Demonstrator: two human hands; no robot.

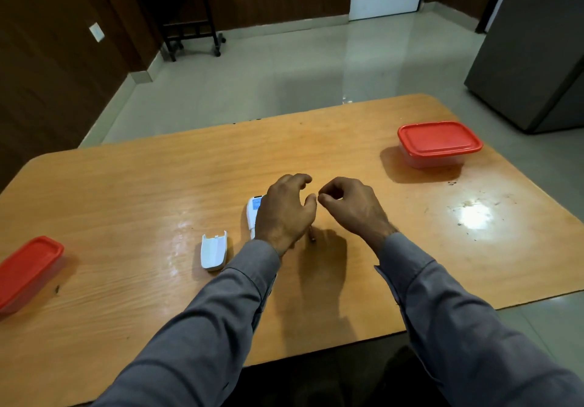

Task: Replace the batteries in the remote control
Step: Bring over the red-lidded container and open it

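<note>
Hovering mid-table: left hand (286,214), fingers loosely spread, empty, covering most of white remote (253,209); right hand (350,206), fingers curled narrow, contents impossible to tell. Lying detached just left of remote, nearer: cover (214,251). Standing far right: red-lidded box (437,141).

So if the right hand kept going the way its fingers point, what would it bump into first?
Probably the left hand. The right hand has its curled fingers pointing left, and their tips sit almost against the left hand's fingertips. The white remote lies beyond, under the left hand. Depth between the hands is hard to judge.
</note>
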